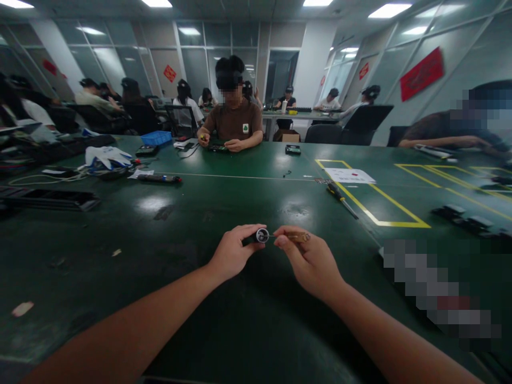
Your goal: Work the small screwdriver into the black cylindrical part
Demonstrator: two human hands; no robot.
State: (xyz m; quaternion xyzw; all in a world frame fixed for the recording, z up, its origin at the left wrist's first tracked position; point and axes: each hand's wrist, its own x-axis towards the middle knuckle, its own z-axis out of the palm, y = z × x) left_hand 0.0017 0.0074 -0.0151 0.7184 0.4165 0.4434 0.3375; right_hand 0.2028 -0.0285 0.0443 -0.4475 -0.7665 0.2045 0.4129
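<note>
My left hand (234, 250) is closed round a small black cylindrical part (262, 235) with a pale round rim, its open end turned towards me. What lies inside that end is too small to make out. In my right hand (312, 258) is a screwdriver (300, 236) with an amber-brown handle, pinched between thumb and fingers. Its thin shaft points left and meets the right side of the cylinder's rim. Both hands are close together above the green table (168, 298).
A yellow-and-black screwdriver (342, 199) lies to the right, near a white paper sheet (349, 175) and yellow tape outlines. White gloves (108, 158), a blue basket (156, 138) and a dark pen-shaped tool (160, 179) are on the left. A person (234, 117) works opposite.
</note>
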